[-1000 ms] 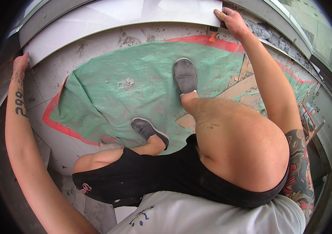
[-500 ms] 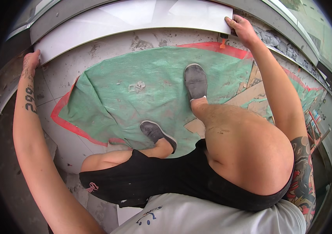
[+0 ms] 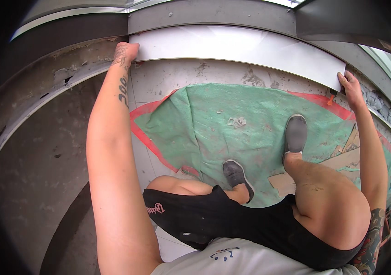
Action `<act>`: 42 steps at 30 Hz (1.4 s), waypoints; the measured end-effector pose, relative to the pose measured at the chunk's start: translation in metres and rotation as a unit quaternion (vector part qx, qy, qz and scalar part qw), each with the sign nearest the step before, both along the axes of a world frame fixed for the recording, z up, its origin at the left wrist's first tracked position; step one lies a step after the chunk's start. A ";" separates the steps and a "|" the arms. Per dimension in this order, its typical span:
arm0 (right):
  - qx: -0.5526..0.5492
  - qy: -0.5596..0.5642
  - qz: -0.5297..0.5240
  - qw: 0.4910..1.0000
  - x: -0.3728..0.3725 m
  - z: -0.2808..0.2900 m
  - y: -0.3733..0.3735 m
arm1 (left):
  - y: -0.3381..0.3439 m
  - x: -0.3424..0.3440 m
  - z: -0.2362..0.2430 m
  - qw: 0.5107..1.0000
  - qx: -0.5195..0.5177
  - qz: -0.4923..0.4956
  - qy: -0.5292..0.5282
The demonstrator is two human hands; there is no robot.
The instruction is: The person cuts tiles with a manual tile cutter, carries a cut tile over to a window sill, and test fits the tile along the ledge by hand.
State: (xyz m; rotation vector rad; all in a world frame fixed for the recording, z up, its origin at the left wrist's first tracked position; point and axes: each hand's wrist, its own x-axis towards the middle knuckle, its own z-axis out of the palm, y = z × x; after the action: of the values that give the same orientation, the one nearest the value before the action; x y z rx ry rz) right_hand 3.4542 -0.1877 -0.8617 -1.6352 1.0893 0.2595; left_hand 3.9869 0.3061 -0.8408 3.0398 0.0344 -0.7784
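A long, glossy white tile strip point(image 3: 232, 46) stands on edge against the low wall below the grey window frame. At its left end, my left hand point(image 3: 126, 51) is closed around the edge, its fingers partly hidden. My right hand point(image 3: 352, 89) grips the opposite end, with the thumb on the front face and the other fingers behind. Just under that right end a small orange-and-black tool point(image 3: 332, 98) pokes out; its kind is unclear.
A green tarp with red edges point(image 3: 214, 137) covers the pale floor tiles, and my grey shoes point(image 3: 295, 133) rest on it. Small clear plastic bits point(image 3: 237, 122) and torn cardboard point(image 3: 282, 184) lie there too. Rough mortar point(image 3: 379, 106) shows along the right wall.
My view has swung left, so the tile strip and tarp appear farther right and lower. Both hands are still at the strip's ends.
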 end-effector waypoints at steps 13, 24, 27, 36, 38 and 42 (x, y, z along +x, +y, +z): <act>-0.005 0.007 0.023 1.000 0.001 -0.005 0.002 | 0.016 0.015 0.003 0.999 0.008 0.000 0.040; -0.001 -0.020 0.016 1.000 -0.010 -0.023 -0.007 | 0.030 0.027 -0.005 0.992 -0.094 0.023 0.082; 0.030 0.009 0.006 1.000 -0.014 -0.029 -0.019 | 0.036 0.033 0.001 0.984 -0.128 0.031 0.117; 0.015 -0.007 0.022 1.000 -0.021 -0.030 -0.023 | 0.011 0.011 0.015 0.996 -0.036 -0.025 0.072; 0.016 -0.010 0.018 1.000 -0.014 -0.025 -0.015 | 0.006 0.004 0.032 0.997 -0.040 -0.009 0.069; 0.004 -0.017 0.023 1.000 -0.008 -0.023 -0.012 | 0.012 0.008 0.040 0.997 -0.039 0.000 0.064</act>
State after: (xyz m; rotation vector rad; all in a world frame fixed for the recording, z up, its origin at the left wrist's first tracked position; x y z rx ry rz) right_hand 3.4459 -0.1998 -0.8849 -1.6534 1.0243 0.2653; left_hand 3.9953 0.3177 -0.8003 2.9137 0.0040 -0.9500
